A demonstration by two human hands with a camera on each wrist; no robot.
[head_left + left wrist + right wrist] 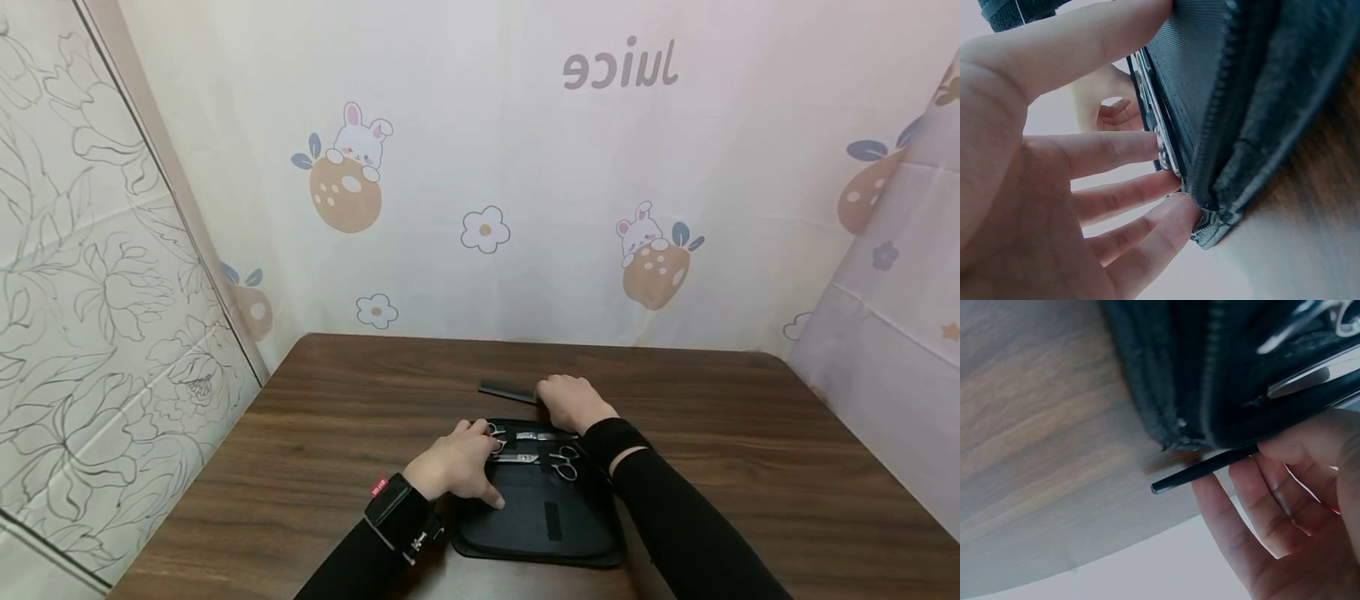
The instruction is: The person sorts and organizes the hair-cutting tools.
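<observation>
A black zip case (517, 525) lies unfolded on the table, with several pairs of silver scissors (564, 468) held in its upper part. My left hand (459, 462) rests on the case's left side. Its thumb lies on the black lining and its other fingers touch the upper left edge beside the scissor handles, as the left wrist view also shows. Beyond the case's far edge, my right hand (573, 402) pinches a thin black comb (508, 392) between thumb and fingers. The comb (1204, 469) appears edge-on in the right wrist view, just off the case's corner.
The brown wooden table (337, 433) extends around the case on all sides. Behind it hangs a pale curtain (487, 167) printed with rabbits and flowers. A white panel with line-drawn flowers (112, 292) stands at the left.
</observation>
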